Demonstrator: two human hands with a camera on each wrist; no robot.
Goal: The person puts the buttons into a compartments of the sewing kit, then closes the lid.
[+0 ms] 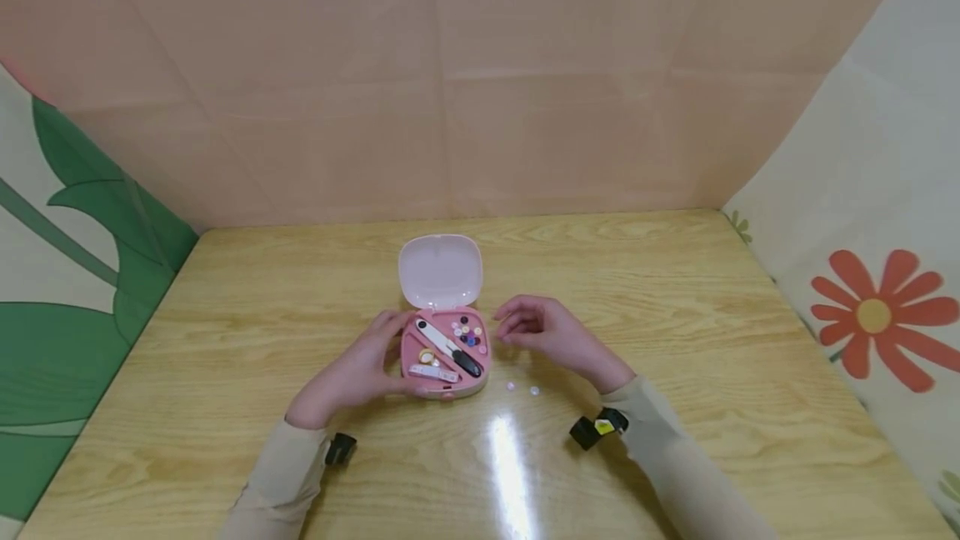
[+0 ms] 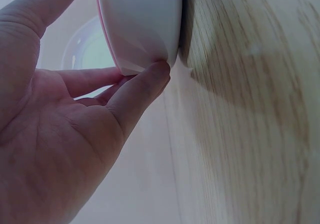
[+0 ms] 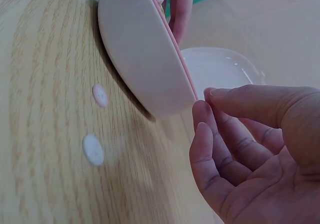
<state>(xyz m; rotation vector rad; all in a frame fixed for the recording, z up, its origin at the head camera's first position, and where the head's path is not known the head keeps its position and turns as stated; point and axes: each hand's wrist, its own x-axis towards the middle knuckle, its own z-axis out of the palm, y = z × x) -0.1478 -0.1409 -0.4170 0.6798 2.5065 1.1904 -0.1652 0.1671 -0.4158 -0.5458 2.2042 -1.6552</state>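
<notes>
A pink-and-white sewing box (image 1: 407,357) stands on the table, its pale pink lid (image 1: 441,272) tipped back. My left hand (image 1: 362,371) grips the box's left side, thumb along the front and fingers behind; in the left wrist view, fingertips (image 2: 159,69) press its white wall. A long white-and-black tool (image 1: 448,347) lies diagonally across the tray. Several coloured buttons (image 1: 469,340) fill the right compartment. My right hand (image 1: 551,333) hovers beside that side, fingers loosely bent. In the right wrist view its thumb and index tips are close together, with nothing visible between them.
Two pale buttons, a pinkish one (image 3: 100,96) and a white one (image 3: 93,150), lie on the wooden table (image 1: 300,273) right of the box. In the front-left compartment are a white strip-like item (image 1: 433,372) and a gold-rimmed round piece (image 1: 426,356).
</notes>
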